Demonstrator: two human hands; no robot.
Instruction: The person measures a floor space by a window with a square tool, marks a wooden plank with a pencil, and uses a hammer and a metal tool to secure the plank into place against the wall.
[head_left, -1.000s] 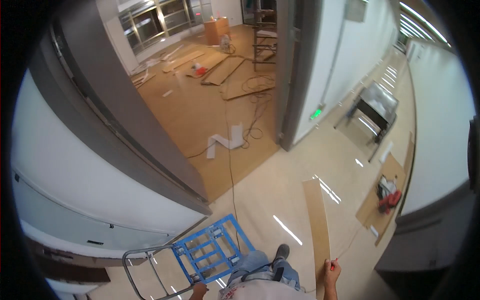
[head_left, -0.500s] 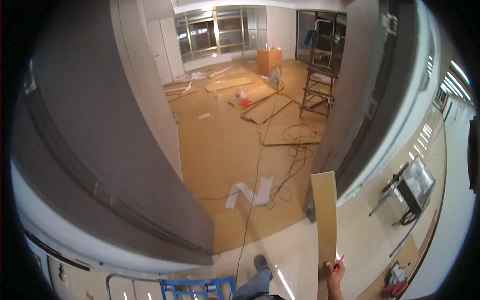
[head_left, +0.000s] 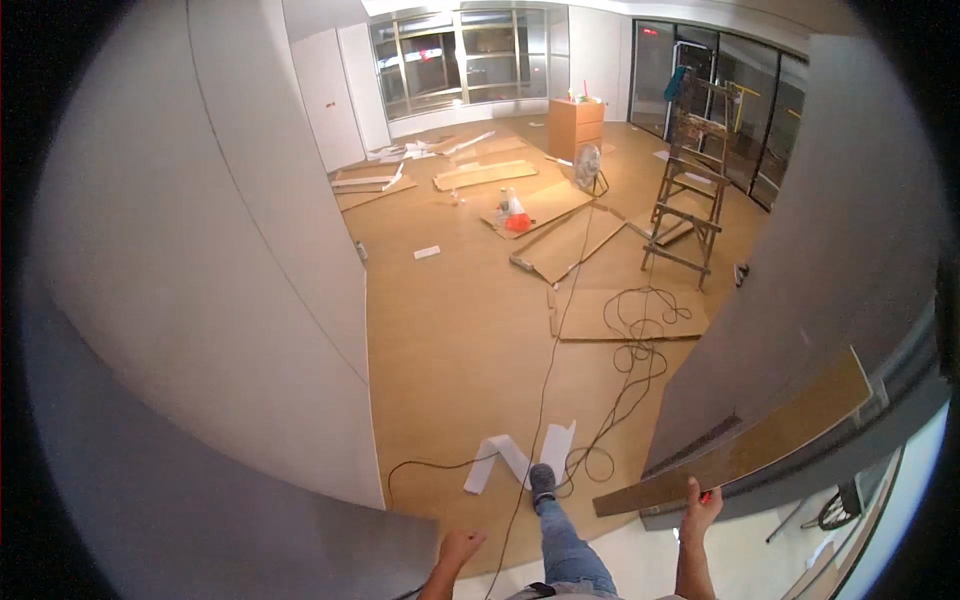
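Brown plank (head_left: 750, 447) in right hand (head_left: 702, 512), left hand (head_left: 462, 549) over tan floor (head_left: 460, 350)

The right grip (head_left: 702, 514) holds a long board (head_left: 752, 447) (brown, tilted).

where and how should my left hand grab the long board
Probably near the left end of the long board, coming from the left, thumb on one face and fingers on the other. The board is flat and thin, that end is nearest the left hand, and the right hand holds its lower edge.
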